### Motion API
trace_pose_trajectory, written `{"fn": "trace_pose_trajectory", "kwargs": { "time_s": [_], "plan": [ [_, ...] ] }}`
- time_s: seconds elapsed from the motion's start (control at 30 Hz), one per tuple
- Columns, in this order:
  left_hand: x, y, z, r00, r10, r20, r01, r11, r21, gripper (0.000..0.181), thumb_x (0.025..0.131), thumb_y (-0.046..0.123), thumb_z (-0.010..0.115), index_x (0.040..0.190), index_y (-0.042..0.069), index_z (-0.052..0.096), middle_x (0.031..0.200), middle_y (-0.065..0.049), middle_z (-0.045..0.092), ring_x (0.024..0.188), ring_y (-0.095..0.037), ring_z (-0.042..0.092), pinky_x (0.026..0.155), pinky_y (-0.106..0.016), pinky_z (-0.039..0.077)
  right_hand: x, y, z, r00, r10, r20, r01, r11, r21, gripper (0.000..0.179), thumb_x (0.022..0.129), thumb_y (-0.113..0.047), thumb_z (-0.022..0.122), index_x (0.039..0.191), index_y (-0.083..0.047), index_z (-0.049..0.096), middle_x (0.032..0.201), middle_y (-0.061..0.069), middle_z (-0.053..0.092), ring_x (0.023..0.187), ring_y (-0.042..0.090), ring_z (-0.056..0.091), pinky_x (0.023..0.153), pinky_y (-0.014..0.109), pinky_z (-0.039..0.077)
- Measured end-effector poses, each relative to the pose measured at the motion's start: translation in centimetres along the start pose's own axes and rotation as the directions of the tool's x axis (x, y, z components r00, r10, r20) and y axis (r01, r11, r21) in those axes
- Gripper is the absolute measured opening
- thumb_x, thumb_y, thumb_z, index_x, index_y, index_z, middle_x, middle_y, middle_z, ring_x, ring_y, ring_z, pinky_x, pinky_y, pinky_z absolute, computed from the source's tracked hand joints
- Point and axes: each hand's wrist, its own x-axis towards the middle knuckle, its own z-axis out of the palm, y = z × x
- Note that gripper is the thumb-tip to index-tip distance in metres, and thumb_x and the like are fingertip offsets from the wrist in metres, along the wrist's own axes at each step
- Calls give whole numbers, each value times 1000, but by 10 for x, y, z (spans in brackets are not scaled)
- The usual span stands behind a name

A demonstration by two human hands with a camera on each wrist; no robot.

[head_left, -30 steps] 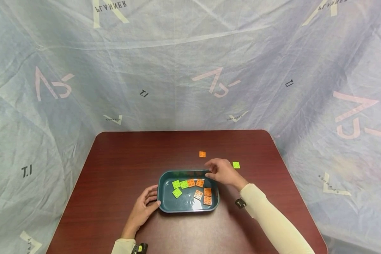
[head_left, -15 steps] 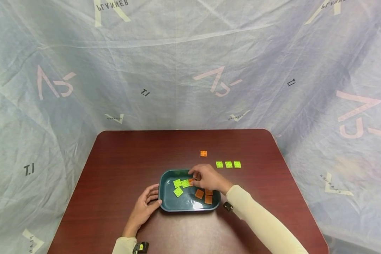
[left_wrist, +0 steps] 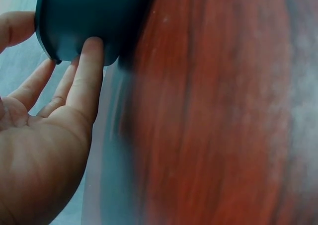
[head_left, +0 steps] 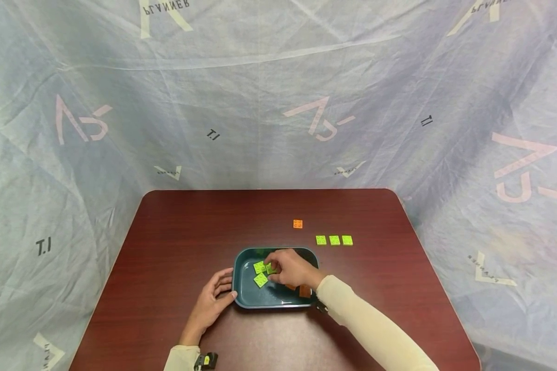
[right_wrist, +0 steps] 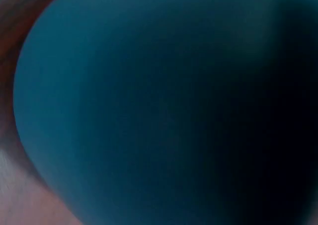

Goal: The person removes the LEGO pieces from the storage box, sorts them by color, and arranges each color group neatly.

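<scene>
In the head view, a dark teal tray (head_left: 246,302) sits on the table. My left hand (head_left: 212,299) is at its left end, fingers rather straight, fingertips against the wall and rim, as the left wrist view also shows. My right hand (head_left: 291,268) reaches inside the tray, thumb and forefinger apart on either side of a green toy brick (head_left: 270,269). Two more green bricks, one upper (head_left: 259,267) and one lower (head_left: 260,280), lie just left of it. Orange bricks (head_left: 305,291) are partly hidden under my right hand. Only blurred teal tray wall (right_wrist: 54,111) and table show in the right wrist view.
Behind the tray, three green bricks (head_left: 334,240) form a row on the brown table (head_left: 190,221). One orange brick (head_left: 297,224) lies farther back, to the left of that row. Printed grey cloth (head_left: 255,154) hangs around the table.
My right hand has moved left and down from the tray's back right rim to the green bricks inside. Two green bricks it covered in the row now show. My left hand stays put.
</scene>
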Motion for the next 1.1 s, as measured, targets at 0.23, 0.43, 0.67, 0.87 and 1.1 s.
{"fn": "trace_pose_trajectory", "kwargs": {
  "time_s": [0.23,0.43,0.67,0.87,1.1],
  "plan": [
    [0,1,1,1000,1,-1,-1,1000,-6,63,95,8,78,153,15,53,139,-19,65,124,-37,64,96,-26,55,3,1,12,1000,-1,-1,1,998,-57,36,90,-21,86,123,-12,75,97,1,75,80,1,63,75,22,54],
    [1,0,2,1000,3,0,-3,1000,-10,63,95,7,78,153,13,52,139,-19,66,124,-35,64,98,-26,54,3,2,23,1000,-5,5,5,996,-84,37,89,-22,87,122,-11,75,93,-1,76,81,3,65,77,21,54],
    [0,-1,1,1000,14,-8,-14,1000,4,62,95,5,77,152,16,54,140,-18,65,125,-34,64,99,-25,53,4,2,30,1000,17,21,-15,996,-85,39,89,-21,87,125,-10,75,92,-2,76,80,2,64,78,21,55],
    [1,-3,2,1000,17,-11,-17,1000,3,62,95,5,77,152,15,54,140,-19,65,123,-33,65,98,-25,54,4,0,33,1000,17,10,-16,995,-95,37,89,-19,86,123,-9,76,92,-1,76,79,1,62,77,21,54],
    [1,-4,1,1000,23,-15,-23,1000,9,61,96,5,76,152,12,53,141,-21,64,122,-32,65,98,-26,54,4,-1,39,1000,10,11,-9,995,-103,33,88,-21,87,119,-11,77,87,-5,73,73,-2,58,71,18,51]
  ]
}}
